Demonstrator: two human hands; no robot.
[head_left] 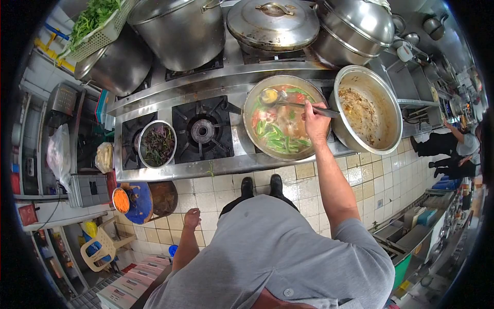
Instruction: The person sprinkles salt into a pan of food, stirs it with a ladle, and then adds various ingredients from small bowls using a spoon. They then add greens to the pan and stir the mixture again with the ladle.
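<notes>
My right hand is closed around the dark handle of a ladle. The ladle's bowl, with something yellowish in it, is at the upper left of a wide pot of soup. Long green vegetable pieces and red bits float in the broth. My left hand hangs low at my side over the floor, its fingers loosely curled and nothing visible in them. To the right of the soup stands a large deep pot with brown residue on its inner wall and bottom.
Left of the soup are a gas burner and a steel bowl of dark leaves. Big lidded pots line the back. A basket of greens sits at upper left. Orange shreds fill a bowl near a stool. People stand at far right.
</notes>
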